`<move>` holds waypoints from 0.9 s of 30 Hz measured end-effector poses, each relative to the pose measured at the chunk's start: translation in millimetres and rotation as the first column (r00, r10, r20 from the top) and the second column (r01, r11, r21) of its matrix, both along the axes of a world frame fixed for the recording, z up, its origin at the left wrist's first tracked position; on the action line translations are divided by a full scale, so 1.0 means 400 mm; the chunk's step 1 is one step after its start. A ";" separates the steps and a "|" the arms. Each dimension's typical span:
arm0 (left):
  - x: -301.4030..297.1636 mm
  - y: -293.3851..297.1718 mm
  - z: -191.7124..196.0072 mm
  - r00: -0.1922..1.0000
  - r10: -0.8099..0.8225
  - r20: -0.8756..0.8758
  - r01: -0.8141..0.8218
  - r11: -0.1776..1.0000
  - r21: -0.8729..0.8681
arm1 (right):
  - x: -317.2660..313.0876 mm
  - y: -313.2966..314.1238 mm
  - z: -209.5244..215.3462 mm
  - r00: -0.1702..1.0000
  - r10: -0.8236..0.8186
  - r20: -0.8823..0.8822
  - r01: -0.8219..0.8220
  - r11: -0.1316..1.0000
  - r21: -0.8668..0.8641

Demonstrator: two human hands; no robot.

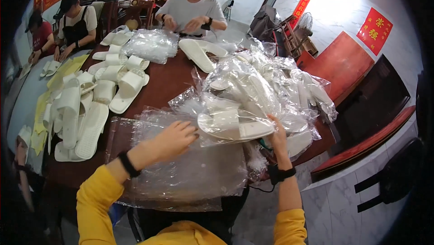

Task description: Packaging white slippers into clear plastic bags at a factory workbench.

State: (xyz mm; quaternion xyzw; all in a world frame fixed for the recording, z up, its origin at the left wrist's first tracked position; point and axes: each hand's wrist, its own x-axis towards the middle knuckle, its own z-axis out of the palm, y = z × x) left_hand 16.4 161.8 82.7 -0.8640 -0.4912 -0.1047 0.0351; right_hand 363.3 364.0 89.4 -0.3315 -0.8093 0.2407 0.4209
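A pair of white slippers in a clear plastic bag [236,126] is held up over the front of the table. My right hand [279,137] grips its right end, with the thumb by the slipper's edge. At the bag's left end is my left hand [175,136], palm down, fingers stretched toward the plastic; whether the fingertips touch it I cannot tell. Flat clear bags [181,172] lie spread beneath my left forearm. Just beyond the held pair rises a heap of bagged white slippers [257,84].
Loose white slippers [92,127] are piled on the left of the brown table [158,77]. A stack of clear bags [151,46] lies farther back. Across the table a person in a grey shirt [192,12] works with both hands. Dark chairs [391,172] stand at the right.
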 end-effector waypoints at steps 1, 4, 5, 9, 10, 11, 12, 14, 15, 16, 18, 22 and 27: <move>0.002 -0.056 -0.006 0.998 0.021 0.059 -0.026 0.997 0.075 | 0.015 0.001 0.005 0.998 0.033 -0.059 -0.045 0.975 -0.217; 0.016 -0.201 -0.073 0.996 0.009 0.094 0.007 0.986 -0.169 | 0.002 0.028 0.015 0.977 0.018 -0.211 -0.110 0.894 -0.433; 0.023 -0.225 -0.093 0.995 0.013 0.097 0.004 0.985 -0.174 | -0.005 0.039 0.017 0.959 -0.007 -0.283 -0.149 0.838 -0.525; 0.054 -0.209 -0.147 0.999 0.012 0.050 -0.001 0.976 -0.217 | -0.016 0.115 0.002 0.895 -0.262 -0.361 -0.055 0.738 -0.672; 0.070 -0.177 -0.157 0.999 0.032 0.011 -0.028 0.971 -0.237 | -0.011 0.121 0.003 0.866 -0.221 -0.449 -0.142 0.753 -0.643; 0.091 -0.141 -0.157 1.000 0.020 0.013 -0.016 0.972 -0.234 | -0.001 0.127 0.008 0.864 -0.229 -0.448 -0.132 0.756 -0.641; 0.118 -0.097 -0.155 1.000 0.003 -0.013 -0.006 0.968 -0.249 | 0.001 0.126 0.016 0.872 -0.266 -0.410 -0.088 0.740 -0.667; 0.178 -0.028 -0.159 0.999 -0.021 -0.039 0.010 0.965 -0.261 | 0.015 0.123 0.025 0.876 -0.307 -0.372 -0.040 0.723 -0.690; 0.209 0.003 -0.159 0.999 -0.013 -0.047 0.000 0.966 -0.260 | 0.030 0.123 0.031 0.895 -0.284 -0.345 -0.042 0.715 -0.698; 0.226 0.023 -0.154 0.998 0.002 -0.056 -0.016 0.965 -0.263 | 0.018 0.108 0.046 0.913 -0.257 -0.316 -0.048 0.703 -0.709; 0.217 0.030 -0.149 0.996 0.049 -0.075 -0.067 0.964 -0.258 | -0.076 0.008 0.085 0.919 -0.163 -0.360 -0.131 0.733 -0.667; 0.172 0.042 -0.080 0.943 0.136 0.305 0.082 0.791 -0.606 | -0.135 -0.174 0.097 0.945 -0.086 0.314 -0.009 0.957 0.289; 0.088 -0.048 -0.097 0.972 0.005 0.235 0.066 0.954 -0.293 | -0.167 -0.385 -0.007 0.876 0.097 0.472 -0.183 0.973 0.138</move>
